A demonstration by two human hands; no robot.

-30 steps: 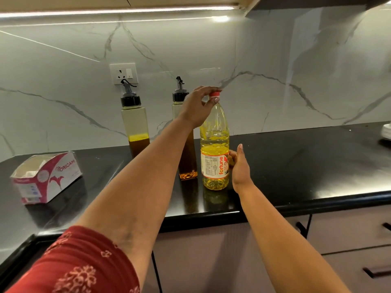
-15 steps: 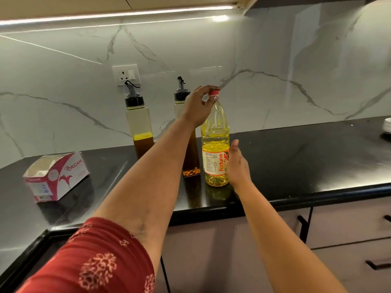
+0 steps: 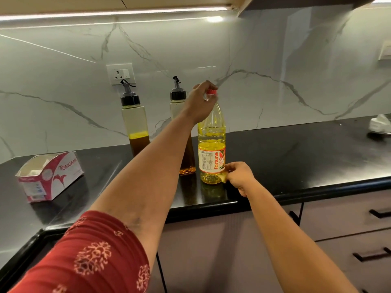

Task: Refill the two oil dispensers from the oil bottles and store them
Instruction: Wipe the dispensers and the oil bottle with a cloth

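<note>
**A:** Head view, so here's what I get: the clear plastic oil bottle with the yellow oil and red-and-white label [image 3: 211, 144] stands upright near the front edge of the glossy black countertop [image 3: 296, 157]. The left hand [image 3: 201, 102] comes over the top, fingertips pinched around the small red cap [image 3: 212, 92]. Looks like the cap is being twisted off, though I'm guessing.

**B:** And the right hand [image 3: 238, 176]?

**A:** Down at the base, fingers curled and pinching the bottle's lower right side. Probably bracing it so it doesn't spin or skate on that slick counter while the cap turns.

**B:** Dispensers?

**A:** Two tall square clear ones with black pour-spout tops. The left dispenser [image 3: 135, 123] stands apart near the marble-look wall, only a low band of oil in it. The second dispenser [image 3: 179, 132] is just beside the bottle, half hidden behind the forearm. Both capped, so no pouring yet. An open pink-and-white cardboard box [image 3: 50, 176] sits well off to the left.
</note>
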